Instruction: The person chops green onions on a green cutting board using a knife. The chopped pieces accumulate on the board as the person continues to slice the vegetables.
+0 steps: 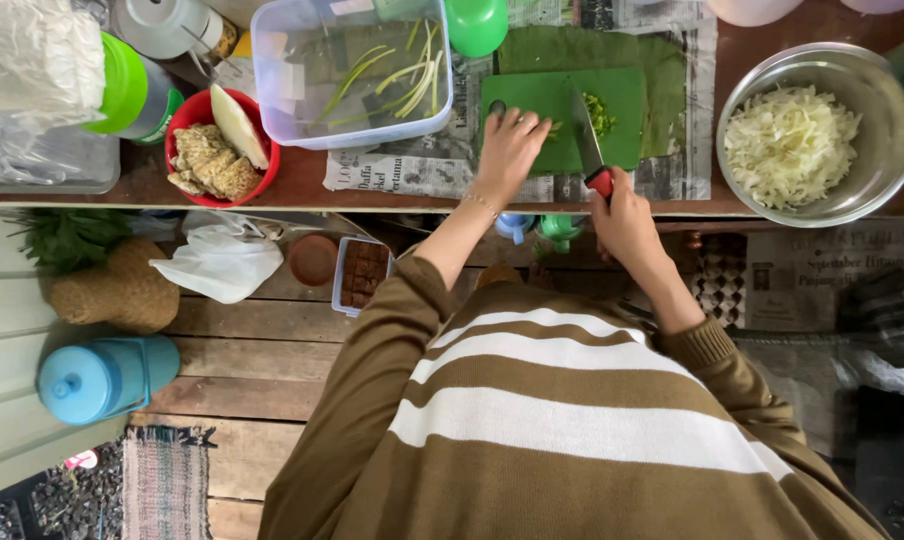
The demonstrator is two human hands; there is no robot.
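A green cutting board [562, 115] lies on newspaper on the wooden counter. My left hand [510, 150] presses down on thin green stalks [554, 130] on the board, fingers curled. My right hand [622, 215] grips the red handle of a knife [588, 145], whose blade points away across the board. A small heap of chopped greens [600, 112] lies just right of the blade. A folded banana leaf [662, 70] sits under the board's far side.
A steel bowl of shredded cabbage [887, 110] stands at the right. A clear plastic box with green strips [282, 60] and a red bowl of tempeh pieces [187, 115] stand at the left. Below the counter sit a blue jug [102, 378], woven basket [122, 290] and white bag [222, 265].
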